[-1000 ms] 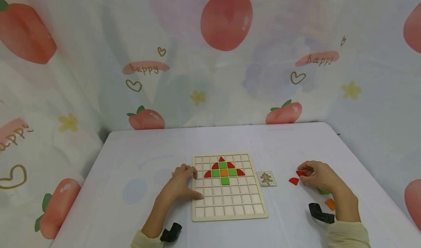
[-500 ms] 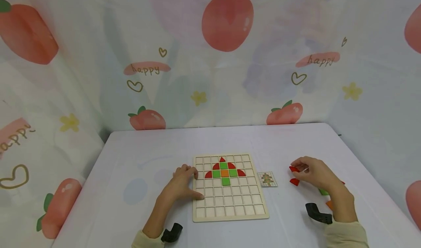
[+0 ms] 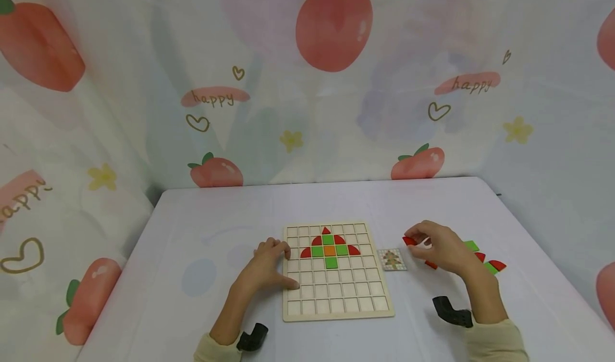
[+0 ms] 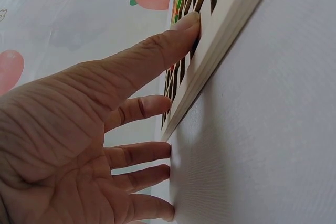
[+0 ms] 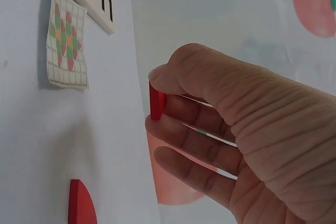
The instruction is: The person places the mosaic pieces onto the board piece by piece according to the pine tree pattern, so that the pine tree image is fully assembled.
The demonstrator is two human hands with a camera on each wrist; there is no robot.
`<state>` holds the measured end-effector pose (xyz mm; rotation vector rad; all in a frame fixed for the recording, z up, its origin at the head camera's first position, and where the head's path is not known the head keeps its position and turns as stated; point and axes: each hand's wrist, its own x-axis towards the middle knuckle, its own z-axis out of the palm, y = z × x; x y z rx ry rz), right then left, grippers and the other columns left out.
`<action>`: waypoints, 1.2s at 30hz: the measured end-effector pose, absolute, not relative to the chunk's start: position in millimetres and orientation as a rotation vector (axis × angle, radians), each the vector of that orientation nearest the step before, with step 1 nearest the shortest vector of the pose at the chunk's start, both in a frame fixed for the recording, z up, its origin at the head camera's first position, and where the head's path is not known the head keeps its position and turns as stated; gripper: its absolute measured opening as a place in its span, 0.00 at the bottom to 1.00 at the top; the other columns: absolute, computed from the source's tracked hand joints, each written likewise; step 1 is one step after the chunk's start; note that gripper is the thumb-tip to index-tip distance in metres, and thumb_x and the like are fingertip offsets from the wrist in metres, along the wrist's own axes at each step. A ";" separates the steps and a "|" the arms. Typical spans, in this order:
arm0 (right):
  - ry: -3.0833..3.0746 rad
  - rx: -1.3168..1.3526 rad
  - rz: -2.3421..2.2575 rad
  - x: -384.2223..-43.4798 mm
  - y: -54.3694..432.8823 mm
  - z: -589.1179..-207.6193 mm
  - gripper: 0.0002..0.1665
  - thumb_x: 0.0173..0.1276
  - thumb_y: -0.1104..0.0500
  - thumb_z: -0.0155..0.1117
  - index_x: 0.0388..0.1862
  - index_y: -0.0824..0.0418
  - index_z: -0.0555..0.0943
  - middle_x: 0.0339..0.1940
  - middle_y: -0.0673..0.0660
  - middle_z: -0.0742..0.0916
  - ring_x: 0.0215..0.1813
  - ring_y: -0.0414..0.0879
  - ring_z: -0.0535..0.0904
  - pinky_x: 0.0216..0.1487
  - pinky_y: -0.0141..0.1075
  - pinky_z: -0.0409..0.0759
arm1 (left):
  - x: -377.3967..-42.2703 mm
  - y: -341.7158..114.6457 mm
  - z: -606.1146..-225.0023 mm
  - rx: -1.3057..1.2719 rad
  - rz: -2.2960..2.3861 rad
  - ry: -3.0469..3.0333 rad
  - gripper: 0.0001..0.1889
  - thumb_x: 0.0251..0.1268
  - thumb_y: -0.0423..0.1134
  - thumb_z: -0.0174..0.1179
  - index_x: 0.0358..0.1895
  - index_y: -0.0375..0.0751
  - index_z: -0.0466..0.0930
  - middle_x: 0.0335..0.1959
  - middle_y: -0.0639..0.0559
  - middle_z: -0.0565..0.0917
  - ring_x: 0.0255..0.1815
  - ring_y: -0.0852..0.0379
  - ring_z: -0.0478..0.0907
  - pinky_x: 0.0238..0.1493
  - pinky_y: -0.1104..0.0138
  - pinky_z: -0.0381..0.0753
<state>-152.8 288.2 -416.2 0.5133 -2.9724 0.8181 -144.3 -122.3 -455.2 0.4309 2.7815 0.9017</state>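
Observation:
A wooden grid board [image 3: 338, 300] lies mid-table, with red, green and orange pieces set in its upper cells in a tree shape. My left hand [image 3: 266, 264] rests at the board's left edge, thumb on the frame and the other fingers straight along the side; the thumb [image 4: 157, 51] on the board shows in the left wrist view. My right hand [image 3: 439, 247] is raised right of the board and pinches a red quarter-round piece [image 5: 156, 102] between thumb and fingertips. Below that hand a second red piece [image 5: 81, 203] lies on the table.
Right beside the board lies a small pattern card [image 3: 392, 259] with a tree picture on a grid. Behind the right hand are loose pieces, among them a green square [image 3: 471, 245] and a red quarter-round piece [image 3: 497, 265]. Patterned cloth [image 3: 269, 84] hangs behind the table.
My right hand has picked up the red piece and carried it left toward the card and board. More loose pieces now show behind it. The left hand stays in place.

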 end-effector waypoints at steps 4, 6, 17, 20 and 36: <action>-2.943 0.588 0.809 -153.8 277.8 -417.7 0.15 0.60 0.65 0.77 0.46 0.62 0.85 0.40 0.49 0.86 0.42 0.46 0.82 0.47 0.47 0.84 | -143.9 -121.8 -455.0 0.427 0.902 2.784 0.30 0.39 0.47 0.86 0.42 0.47 0.74 0.47 0.47 0.74 0.52 0.47 0.67 0.50 0.49 0.75; -2.925 0.620 0.815 -153.9 272.0 -418.4 0.15 0.60 0.65 0.77 0.45 0.60 0.85 0.40 0.48 0.86 0.42 0.46 0.82 0.46 0.46 0.84 | -144.0 -121.5 -454.7 0.421 0.905 2.783 0.30 0.39 0.48 0.86 0.42 0.47 0.74 0.48 0.48 0.74 0.53 0.47 0.67 0.51 0.49 0.75; -2.914 0.729 0.877 -148.9 230.4 -423.0 0.13 0.61 0.65 0.75 0.45 0.58 0.85 0.41 0.47 0.85 0.42 0.46 0.82 0.44 0.43 0.85 | -143.6 -119.1 -454.4 0.419 0.894 2.783 0.30 0.38 0.47 0.86 0.42 0.47 0.74 0.48 0.48 0.74 0.52 0.46 0.67 0.51 0.49 0.75; -2.912 0.800 0.899 -149.5 217.7 -425.8 0.12 0.62 0.65 0.74 0.44 0.59 0.85 0.42 0.48 0.86 0.42 0.46 0.82 0.44 0.42 0.85 | -143.0 -118.9 -452.9 0.404 0.889 2.781 0.30 0.39 0.47 0.86 0.42 0.47 0.74 0.49 0.47 0.74 0.52 0.45 0.67 0.51 0.49 0.76; -2.893 0.856 0.880 -147.4 176.4 -450.6 0.06 0.60 0.66 0.75 0.33 0.57 0.86 0.32 0.46 0.83 0.33 0.38 0.77 0.35 0.31 0.79 | -142.7 -120.2 -451.9 0.415 0.915 2.791 0.30 0.37 0.47 0.87 0.41 0.47 0.75 0.46 0.47 0.74 0.51 0.45 0.67 0.52 0.48 0.75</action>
